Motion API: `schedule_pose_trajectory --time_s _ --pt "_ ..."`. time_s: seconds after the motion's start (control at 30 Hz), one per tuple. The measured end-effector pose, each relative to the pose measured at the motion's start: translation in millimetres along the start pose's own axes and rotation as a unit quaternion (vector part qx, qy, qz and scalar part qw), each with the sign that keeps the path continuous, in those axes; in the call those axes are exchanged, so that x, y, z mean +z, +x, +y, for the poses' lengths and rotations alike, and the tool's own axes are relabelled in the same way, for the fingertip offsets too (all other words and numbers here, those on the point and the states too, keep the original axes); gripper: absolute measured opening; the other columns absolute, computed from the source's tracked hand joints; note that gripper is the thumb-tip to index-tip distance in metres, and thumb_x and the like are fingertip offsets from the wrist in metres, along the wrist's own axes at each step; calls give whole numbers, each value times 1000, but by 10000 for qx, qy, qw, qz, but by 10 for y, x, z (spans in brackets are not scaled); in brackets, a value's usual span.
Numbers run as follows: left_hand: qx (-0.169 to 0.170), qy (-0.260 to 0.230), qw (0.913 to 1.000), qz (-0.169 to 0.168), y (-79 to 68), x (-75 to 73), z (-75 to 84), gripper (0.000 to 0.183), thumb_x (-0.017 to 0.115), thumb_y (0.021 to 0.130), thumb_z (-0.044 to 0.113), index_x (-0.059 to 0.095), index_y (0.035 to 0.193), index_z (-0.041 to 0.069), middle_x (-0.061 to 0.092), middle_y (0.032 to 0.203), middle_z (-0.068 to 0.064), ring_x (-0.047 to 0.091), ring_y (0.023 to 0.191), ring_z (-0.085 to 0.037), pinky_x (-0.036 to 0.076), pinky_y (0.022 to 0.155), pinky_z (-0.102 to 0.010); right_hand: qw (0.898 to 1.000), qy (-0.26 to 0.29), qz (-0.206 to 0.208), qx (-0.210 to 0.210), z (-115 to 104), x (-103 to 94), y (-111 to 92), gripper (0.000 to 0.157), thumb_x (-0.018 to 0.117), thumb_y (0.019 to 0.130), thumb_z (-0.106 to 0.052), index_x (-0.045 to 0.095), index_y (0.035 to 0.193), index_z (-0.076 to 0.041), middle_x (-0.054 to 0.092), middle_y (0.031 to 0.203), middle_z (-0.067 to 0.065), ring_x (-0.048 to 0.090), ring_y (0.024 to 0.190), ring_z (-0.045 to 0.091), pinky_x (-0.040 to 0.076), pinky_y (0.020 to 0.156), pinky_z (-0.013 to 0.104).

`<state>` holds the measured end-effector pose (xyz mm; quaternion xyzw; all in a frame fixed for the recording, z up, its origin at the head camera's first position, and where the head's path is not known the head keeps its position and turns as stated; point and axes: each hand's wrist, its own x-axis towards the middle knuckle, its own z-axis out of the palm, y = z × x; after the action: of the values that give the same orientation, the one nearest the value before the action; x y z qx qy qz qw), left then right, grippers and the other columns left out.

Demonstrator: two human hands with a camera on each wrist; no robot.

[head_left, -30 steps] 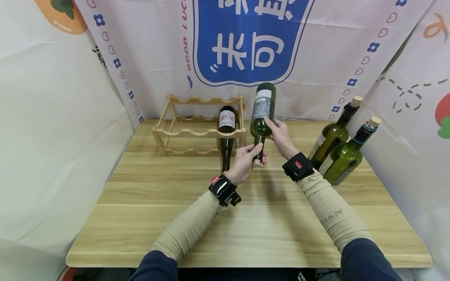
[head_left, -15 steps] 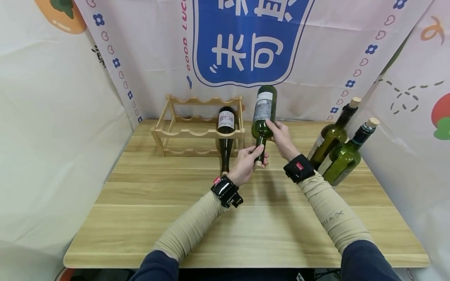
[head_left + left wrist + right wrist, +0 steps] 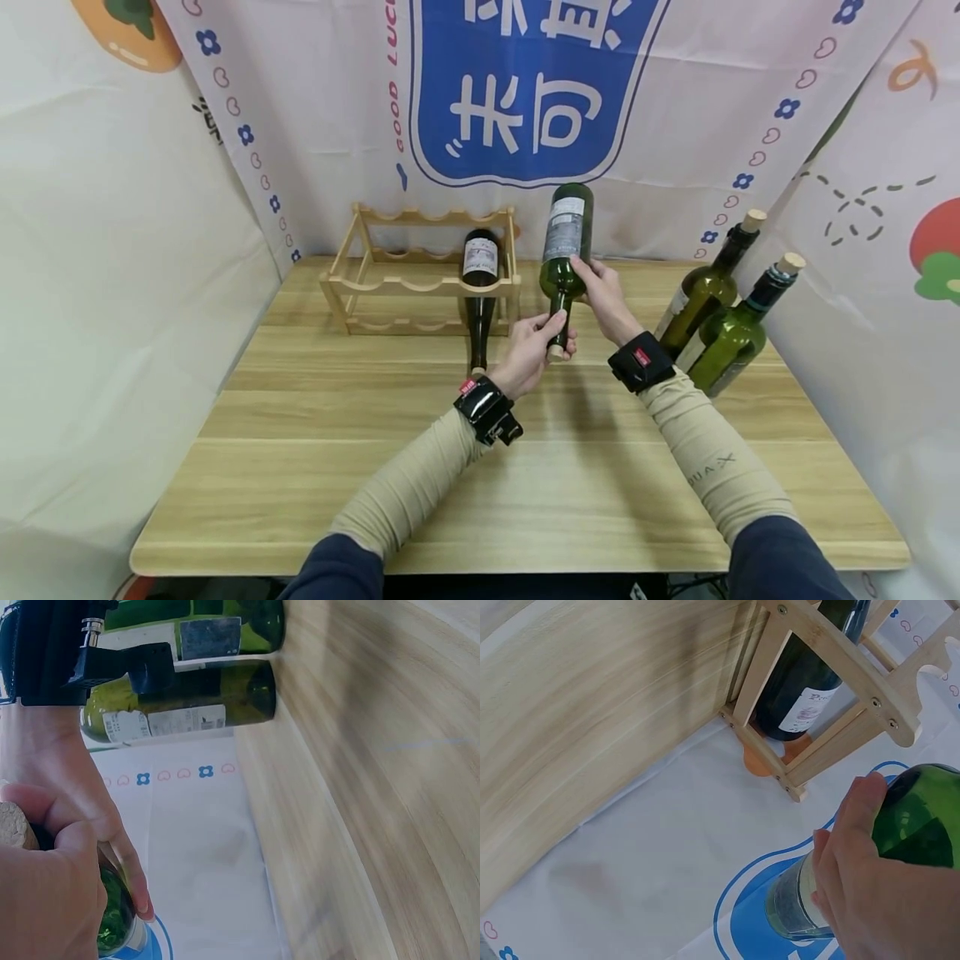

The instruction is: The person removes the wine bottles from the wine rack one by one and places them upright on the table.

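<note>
A green wine bottle with a pale label is held up over the table, its base away from me and its corked neck toward me. My left hand grips the neck close to the cork. Around the body, near the shoulder, my right hand holds it; in the right wrist view that hand curls against the green glass. To the left is a wooden wine rack. One dark bottle lies in its right-hand lower slot, neck pointing toward me.
Two corked green bottles, a rear one and a front one, stand upright at the table's right side, beside my right forearm. The wooden table reaches back to a printed cloth backdrop, with white cloth on both sides.
The held bottle and both hands have shifted very slightly toward me and to the right. Both hands keep their hold; the rack and the other bottles stay in place.
</note>
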<state>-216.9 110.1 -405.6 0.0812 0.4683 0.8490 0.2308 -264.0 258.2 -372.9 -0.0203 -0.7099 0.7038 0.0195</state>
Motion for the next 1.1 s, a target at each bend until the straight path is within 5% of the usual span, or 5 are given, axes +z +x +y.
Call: schedule_pose_trajectory --time_s 1.1 --pt "-29 255 9997 -46 45 92 -135 22 52 100 18 58 106 -2 65 76 -4 61 59 -9 52 53 -18 9996 235 114 -49 99 -193 -51 62 51 99 -38 38 143 5 60 104 -3 63 87 5 54 77 17"
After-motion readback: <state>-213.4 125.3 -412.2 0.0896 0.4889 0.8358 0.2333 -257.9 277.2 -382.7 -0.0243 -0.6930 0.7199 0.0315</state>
